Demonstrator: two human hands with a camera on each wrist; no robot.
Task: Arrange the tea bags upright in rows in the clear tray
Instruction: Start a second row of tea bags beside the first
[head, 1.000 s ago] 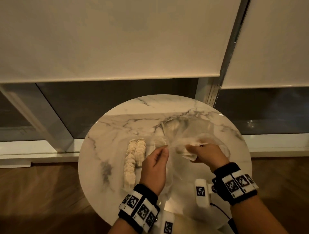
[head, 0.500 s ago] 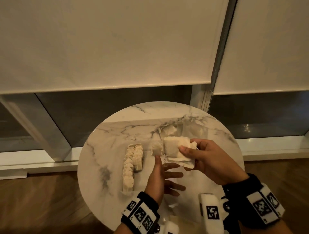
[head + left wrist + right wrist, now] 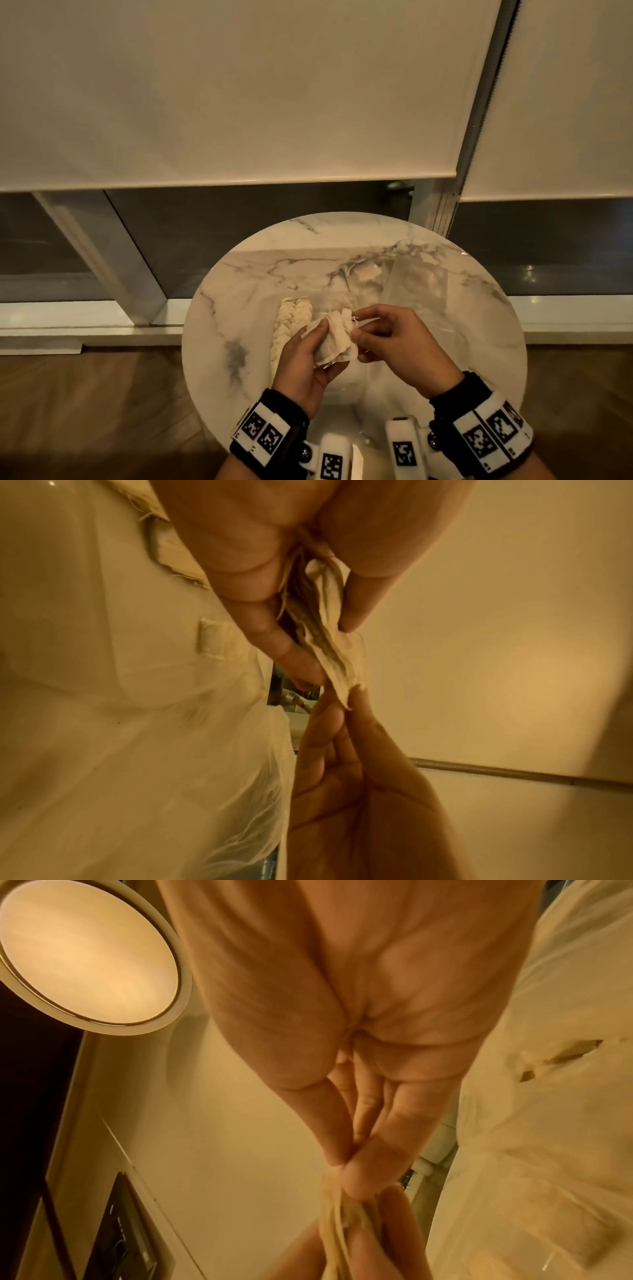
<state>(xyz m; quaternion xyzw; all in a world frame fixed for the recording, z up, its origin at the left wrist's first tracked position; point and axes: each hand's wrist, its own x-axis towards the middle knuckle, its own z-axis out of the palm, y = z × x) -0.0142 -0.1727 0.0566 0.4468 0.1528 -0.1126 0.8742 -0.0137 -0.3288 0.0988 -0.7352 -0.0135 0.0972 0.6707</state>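
Observation:
A small stack of pale tea bags [image 3: 337, 339] is held between both hands above the round marble table [image 3: 233, 308]. My left hand [image 3: 325, 346] grips the stack from below and the left, thumb on top. My right hand [image 3: 358, 327] pinches its upper right corner. In the left wrist view thumb and fingers [image 3: 291, 653] squeeze the tea bags [image 3: 330, 639] edge-on. The right wrist view has the right hand [image 3: 342, 1167] pinching the bags' [image 3: 337, 1229] top. Two rows of upright tea bags [image 3: 295, 317] stand just left of my hands; the clear tray's walls hardly show.
A crumpled clear plastic bag [image 3: 411, 284] with more tea bags [image 3: 368, 274] inside lies on the far right of the table. Beyond the table's far edge are a dark window and lowered blinds [image 3: 239, 85]. Wooden floor surrounds the table.
My right hand drew tea bags out of the plastic bag and carried them left to my left hand. The left hand, open half a second ago, now grips the stack too.

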